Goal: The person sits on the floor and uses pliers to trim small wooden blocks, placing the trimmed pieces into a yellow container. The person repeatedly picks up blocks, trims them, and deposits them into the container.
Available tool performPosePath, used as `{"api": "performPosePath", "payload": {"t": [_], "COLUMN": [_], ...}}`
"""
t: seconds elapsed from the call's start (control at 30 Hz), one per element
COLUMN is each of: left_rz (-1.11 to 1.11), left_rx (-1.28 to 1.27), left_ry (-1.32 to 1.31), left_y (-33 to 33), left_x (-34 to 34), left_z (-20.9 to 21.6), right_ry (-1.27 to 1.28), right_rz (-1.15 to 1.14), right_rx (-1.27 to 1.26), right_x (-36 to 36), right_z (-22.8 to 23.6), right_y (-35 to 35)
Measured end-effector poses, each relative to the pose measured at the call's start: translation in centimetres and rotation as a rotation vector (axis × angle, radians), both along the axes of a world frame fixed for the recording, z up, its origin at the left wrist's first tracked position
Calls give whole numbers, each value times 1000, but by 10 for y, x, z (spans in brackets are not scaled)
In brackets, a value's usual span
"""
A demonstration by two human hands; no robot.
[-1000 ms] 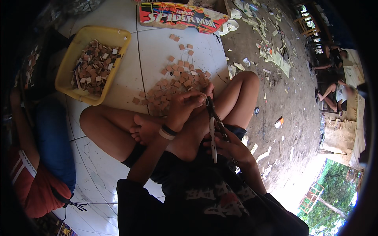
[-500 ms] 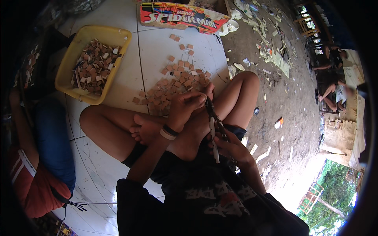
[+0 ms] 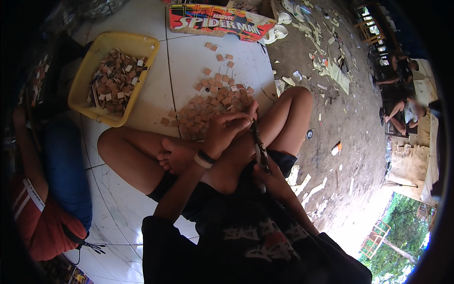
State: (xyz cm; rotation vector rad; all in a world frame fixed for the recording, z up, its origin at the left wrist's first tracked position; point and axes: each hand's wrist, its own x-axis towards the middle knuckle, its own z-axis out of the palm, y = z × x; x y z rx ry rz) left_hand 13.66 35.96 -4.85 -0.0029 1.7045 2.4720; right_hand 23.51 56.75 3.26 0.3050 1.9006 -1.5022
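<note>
My right hand (image 3: pixel 270 179) is closed around the worn, dark-and-white handles of a long pliers-like tool (image 3: pixel 258 142). Its handles are pressed together and its narrow end points away from me. At that end, the thumb and fingers of my left hand (image 3: pixel 227 128) are pinched together; whatever lies between them is too small to make out. Just beyond my left hand, a heap of small square brown tiles (image 3: pixel 208 106) is spread on the white tiled floor (image 3: pixel 149 137), some with thin wires or pins sticking out.
At the left stands a yellow plastic tub (image 3: pixel 135 102) with many similar small squares in it. A red printed box (image 3: pixel 222 21) is at the far edge. Someone in blue trousers (image 3: pixel 66 170) sits close on my left. Scraps litter the dirt ground (image 3: pixel 326 123) at right, where other people sit farther off.
My right hand has squeezed the tool's spread handles together. My left hand stays pinched at the tool's end, shifted slightly to the right.
</note>
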Motion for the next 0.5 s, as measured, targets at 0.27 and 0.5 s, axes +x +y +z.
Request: {"api": "performPosePath", "payload": {"t": [0.27, 0.5], "left_rz": [-180, 181], "left_rx": [-678, -707], "left_ry": [-5, 44], "left_y": [-40, -90], "left_x": [-6, -28], "left_z": [-18, 1], "right_ry": [90, -34], "right_rz": [-7, -87], "right_rx": [237, 136], "right_x": [0, -8], "right_z": [8, 10], "right_y": [12, 9]}}
